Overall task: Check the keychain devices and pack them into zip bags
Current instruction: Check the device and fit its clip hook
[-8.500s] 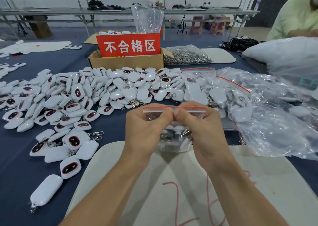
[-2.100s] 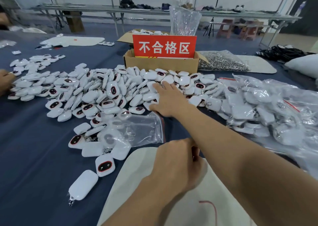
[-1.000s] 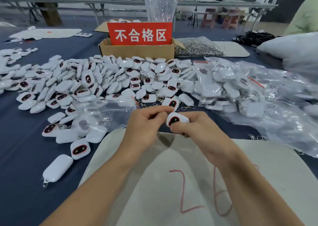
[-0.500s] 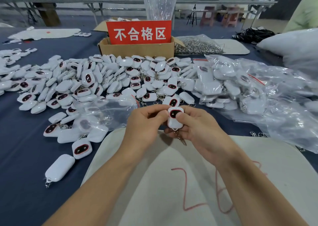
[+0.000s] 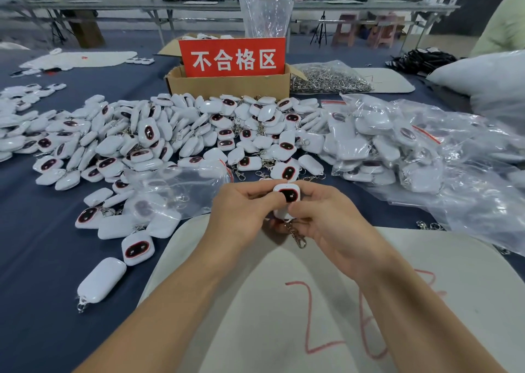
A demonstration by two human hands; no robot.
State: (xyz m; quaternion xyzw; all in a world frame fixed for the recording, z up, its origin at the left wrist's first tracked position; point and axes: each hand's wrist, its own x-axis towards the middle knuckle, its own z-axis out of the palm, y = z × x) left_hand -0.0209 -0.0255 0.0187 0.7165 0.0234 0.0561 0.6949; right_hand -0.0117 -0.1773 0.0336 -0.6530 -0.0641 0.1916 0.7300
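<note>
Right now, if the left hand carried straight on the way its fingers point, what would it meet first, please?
The left hand pinches the device, so that comes first; pushed further, it would likely press into the right hand just beyond.

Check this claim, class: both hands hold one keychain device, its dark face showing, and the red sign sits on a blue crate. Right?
No. The head view shows the red sign on a brown cardboard box, not a blue crate. Otherwise correct: the left hand and right hand hold one keychain device, its dark face showing.
</note>
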